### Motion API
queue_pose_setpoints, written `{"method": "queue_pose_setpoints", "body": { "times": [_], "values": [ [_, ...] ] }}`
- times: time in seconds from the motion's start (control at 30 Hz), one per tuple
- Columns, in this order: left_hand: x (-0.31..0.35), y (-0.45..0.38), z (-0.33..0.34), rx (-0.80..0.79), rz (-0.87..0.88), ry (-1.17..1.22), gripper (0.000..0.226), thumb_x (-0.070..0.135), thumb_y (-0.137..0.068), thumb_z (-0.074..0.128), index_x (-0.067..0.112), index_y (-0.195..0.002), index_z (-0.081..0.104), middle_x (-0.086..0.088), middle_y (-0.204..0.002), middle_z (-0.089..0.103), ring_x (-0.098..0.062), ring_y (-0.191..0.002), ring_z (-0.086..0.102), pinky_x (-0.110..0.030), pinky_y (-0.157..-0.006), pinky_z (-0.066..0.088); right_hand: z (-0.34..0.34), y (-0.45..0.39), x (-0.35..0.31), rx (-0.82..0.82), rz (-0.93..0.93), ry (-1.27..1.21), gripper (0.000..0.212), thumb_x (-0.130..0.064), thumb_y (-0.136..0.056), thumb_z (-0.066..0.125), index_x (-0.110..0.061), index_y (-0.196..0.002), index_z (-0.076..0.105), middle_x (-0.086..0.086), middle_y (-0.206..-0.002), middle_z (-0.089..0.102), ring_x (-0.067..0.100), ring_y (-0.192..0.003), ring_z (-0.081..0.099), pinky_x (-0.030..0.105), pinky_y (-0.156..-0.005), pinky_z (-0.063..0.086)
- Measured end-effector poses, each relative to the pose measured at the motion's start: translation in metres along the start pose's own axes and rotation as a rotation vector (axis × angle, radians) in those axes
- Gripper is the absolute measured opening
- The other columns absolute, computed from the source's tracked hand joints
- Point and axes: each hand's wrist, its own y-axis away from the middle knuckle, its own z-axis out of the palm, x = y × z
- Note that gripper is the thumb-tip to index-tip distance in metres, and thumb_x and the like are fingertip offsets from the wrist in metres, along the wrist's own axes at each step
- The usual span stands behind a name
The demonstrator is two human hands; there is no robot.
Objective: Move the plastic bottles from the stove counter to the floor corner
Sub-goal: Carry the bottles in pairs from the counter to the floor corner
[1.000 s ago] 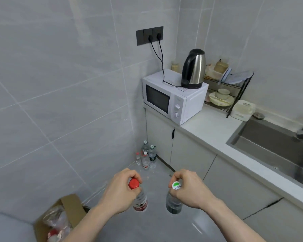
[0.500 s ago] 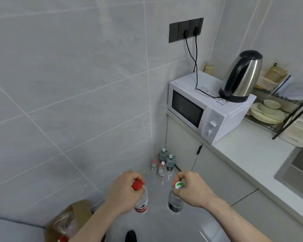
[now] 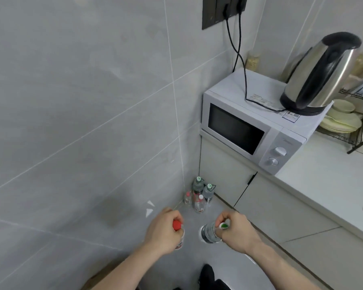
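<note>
My left hand [image 3: 162, 234] grips a clear plastic bottle with a red cap [image 3: 177, 225] by its neck; most of its body is hidden behind the hand. My right hand [image 3: 237, 231] holds a second clear bottle [image 3: 209, 234] with a green-and-white cap by the top. Both bottles hang above the grey floor. Several other plastic bottles [image 3: 199, 195] stand together in the floor corner where the tiled wall meets the cabinet, a short way beyond my hands.
A white microwave [image 3: 252, 128] sits on the counter above the corner, with a steel kettle [image 3: 321, 74] on top and cords running to a wall socket [image 3: 222, 11]. A dish rack [image 3: 356, 126] stands at right. Cabinet doors [image 3: 281, 208] line the right side. A dark shoe [image 3: 206, 275] shows below.
The view has closed in on the floor corner and tilted down. Both hands, still holding their bottles, are now nearer the group of bottles on the floor.
</note>
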Motion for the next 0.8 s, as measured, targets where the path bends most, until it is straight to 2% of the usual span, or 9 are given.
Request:
{"method": "queue_pose_setpoints", "body": {
  "times": [0.07, 0.2, 0.3, 0.4, 0.5, 0.6, 0.7, 0.8],
  "values": [
    [-0.006, -0.027, 0.004, -0.034, -0.013, -0.011, 0.013, 0.030, -0.078, 0.067, 0.034, -0.090, 0.066, 0.016, -0.095, 0.054, -0.008, -0.083, 0.059, -0.021, -0.075, 0.043, 0.001, -0.022, 0.002, 0.011, 0.026, 0.002, 0.007, -0.024, -0.070, 0.067, -0.031, -0.071, 0.068, -0.009, -0.081, 0.070, 0.005, -0.069, 0.064, 0.019, -0.062, 0.051],
    [-0.016, -0.074, 0.018, -0.105, -0.073, -0.012, 0.007, 0.032, -0.074, 0.069, 0.034, -0.079, 0.066, 0.011, -0.093, 0.056, -0.009, -0.081, 0.061, -0.021, -0.076, 0.048, 0.002, -0.068, 0.008, -0.049, 0.071, 0.053, 0.007, -0.022, -0.071, 0.067, -0.026, -0.075, 0.070, -0.009, -0.083, 0.069, 0.004, -0.061, 0.061, 0.008, -0.048, 0.040],
    [-0.030, -0.110, 0.032, -0.148, -0.094, -0.012, 0.012, 0.028, -0.075, 0.072, 0.036, -0.076, 0.064, 0.012, -0.091, 0.053, -0.008, -0.077, 0.059, -0.008, -0.067, 0.039, 0.008, -0.105, 0.019, -0.068, 0.079, 0.089, 0.011, -0.027, -0.072, 0.066, -0.034, -0.067, 0.059, -0.009, -0.094, 0.067, 0.008, -0.077, 0.059, 0.014, -0.061, 0.037],
    [-0.048, -0.146, 0.049, -0.189, -0.115, -0.035, 0.022, 0.022, -0.076, 0.073, 0.039, -0.072, 0.059, 0.013, -0.089, 0.051, -0.006, -0.073, 0.054, -0.002, -0.060, 0.035, 0.025, -0.138, 0.030, -0.092, 0.120, 0.089, 0.010, -0.029, -0.077, 0.067, -0.034, -0.074, 0.059, -0.009, -0.097, 0.061, 0.010, -0.083, 0.056, 0.015, -0.065, 0.037],
    [-0.069, -0.179, 0.073, -0.229, -0.156, -0.057, 0.017, 0.017, -0.076, 0.067, 0.034, -0.076, 0.064, 0.010, -0.093, 0.056, -0.013, -0.081, 0.060, -0.008, -0.065, 0.037, 0.053, -0.171, 0.042, -0.109, 0.186, 0.052, 0.011, -0.023, -0.076, 0.065, -0.033, -0.077, 0.059, -0.008, -0.099, 0.057, 0.013, -0.085, 0.058, 0.011, -0.058, 0.034],
    [-0.098, -0.214, 0.106, -0.250, -0.199, -0.076, 0.015, 0.017, -0.075, 0.060, 0.030, -0.075, 0.068, 0.008, -0.092, 0.060, -0.016, -0.082, 0.063, -0.019, -0.072, 0.044, 0.084, -0.209, 0.054, -0.113, 0.275, -0.014, 0.018, -0.020, -0.075, 0.064, -0.033, -0.069, 0.053, -0.006, -0.099, 0.056, 0.017, -0.085, 0.061, 0.020, -0.066, 0.042],
    [-0.130, -0.247, 0.143, -0.304, -0.176, -0.113, 0.019, 0.019, -0.080, 0.061, 0.032, -0.065, 0.061, 0.010, -0.089, 0.059, -0.013, -0.077, 0.061, -0.020, -0.072, 0.048, 0.115, -0.246, 0.069, -0.095, 0.352, -0.036, 0.019, -0.018, -0.077, 0.063, -0.032, -0.068, 0.052, -0.008, -0.095, 0.053, 0.017, -0.079, 0.057, 0.022, -0.068, 0.042],
    [-0.155, -0.283, 0.177, -0.358, -0.136, -0.135, 0.021, 0.015, -0.081, 0.062, 0.032, -0.070, 0.059, 0.013, -0.092, 0.055, -0.010, -0.078, 0.059, -0.020, -0.072, 0.046, 0.152, -0.282, 0.090, -0.092, 0.377, -0.067, 0.023, -0.014, -0.078, 0.061, -0.032, -0.069, 0.051, -0.009, -0.092, 0.049, 0.016, -0.078, 0.053, 0.019, -0.068, 0.040]
  ]
}}
